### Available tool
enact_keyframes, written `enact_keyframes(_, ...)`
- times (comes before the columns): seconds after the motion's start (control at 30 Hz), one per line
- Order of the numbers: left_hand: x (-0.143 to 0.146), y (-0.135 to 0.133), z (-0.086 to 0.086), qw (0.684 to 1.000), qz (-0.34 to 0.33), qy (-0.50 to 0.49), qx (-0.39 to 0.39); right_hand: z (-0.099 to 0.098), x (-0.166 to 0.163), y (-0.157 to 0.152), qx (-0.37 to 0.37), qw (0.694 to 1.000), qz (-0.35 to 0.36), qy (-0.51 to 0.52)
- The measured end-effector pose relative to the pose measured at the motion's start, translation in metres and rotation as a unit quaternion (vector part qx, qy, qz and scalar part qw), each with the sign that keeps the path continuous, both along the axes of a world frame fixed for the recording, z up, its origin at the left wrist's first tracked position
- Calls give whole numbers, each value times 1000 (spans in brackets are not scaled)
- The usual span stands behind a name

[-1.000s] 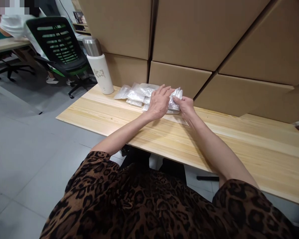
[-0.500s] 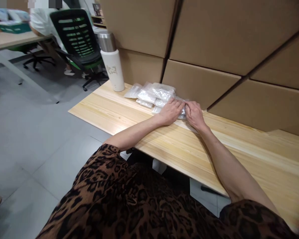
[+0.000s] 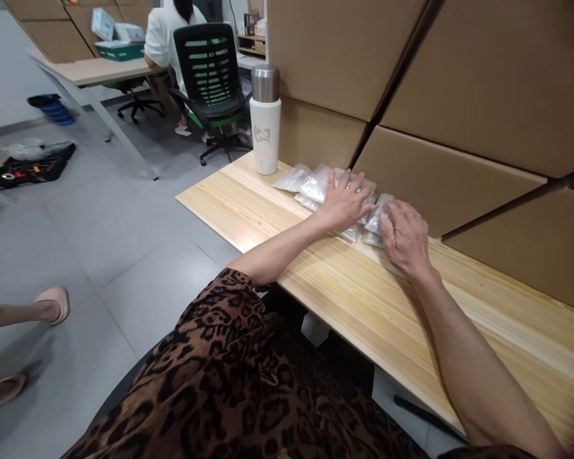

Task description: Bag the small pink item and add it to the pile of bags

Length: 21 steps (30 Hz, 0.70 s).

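The left hand (image 3: 347, 203) lies flat and spread on clear plastic bags (image 3: 316, 185) at the far edge of the wooden bench (image 3: 363, 299), against stacked cardboard boxes (image 3: 411, 70); the right hand (image 3: 404, 234) curls over their end, beyond a white flask (image 3: 264, 127).

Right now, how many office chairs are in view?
2. A green-and-black mesh chair stands behind the flask, beside a seated person; a second chair is only partly visible under the far table. Others may be hidden.

Cardboard boxes (image 3: 440, 185) wall the back, flask (image 3: 264, 127) blocks left — near tabletop (image 3: 363, 306) free
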<state>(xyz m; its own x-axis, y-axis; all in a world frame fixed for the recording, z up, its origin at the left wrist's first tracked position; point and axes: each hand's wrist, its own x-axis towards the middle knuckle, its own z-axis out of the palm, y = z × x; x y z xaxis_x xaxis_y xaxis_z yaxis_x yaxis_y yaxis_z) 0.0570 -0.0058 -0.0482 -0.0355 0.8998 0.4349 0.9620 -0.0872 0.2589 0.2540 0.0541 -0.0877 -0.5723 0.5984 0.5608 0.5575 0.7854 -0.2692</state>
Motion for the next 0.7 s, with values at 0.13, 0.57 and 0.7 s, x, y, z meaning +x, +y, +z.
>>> enact_keyframes(0.13,-5,6,-19,999,-5,24,-21,-10,-2,3,-19,999,23,-45)
enact_keyframes(0.57,-5,-6,9,997,0,-42,-63,-1,1,-4,9,999,-9,-52)
enact_keyframes(0.7,-36,-14,29,985,6,-171,5,7,2,-11,34,999,-20,33)
